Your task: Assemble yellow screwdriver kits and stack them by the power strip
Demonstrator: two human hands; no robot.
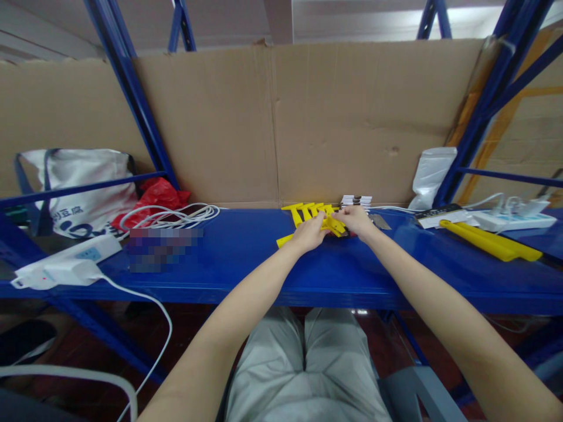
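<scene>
My left hand (309, 233) is closed on one end of a yellow plastic scraper (335, 226), just above the blue shelf top. Its thumb and fingers pinch the piece from the left. From the right, my right hand (357, 220) grips the same scraper with bent fingers. A dark, thin part shows by its lower edge, too small to make out. Behind my left hand, several T-shaped yellow scrapers (299, 214) lie in an overlapping row. Another yellow handle (284, 240) sticks out left of my left wrist. Small white packs (355, 200) are stacked behind my right hand.
A flat greyish piece (380, 221) lies right of my right hand. Farther right are long yellow plastic pieces (488, 239) and a white power strip (512, 220). At left are another power strip (70, 262), coiled white cable (176, 215) and a cloth bag (88, 187). Cardboard (277, 117) stands behind.
</scene>
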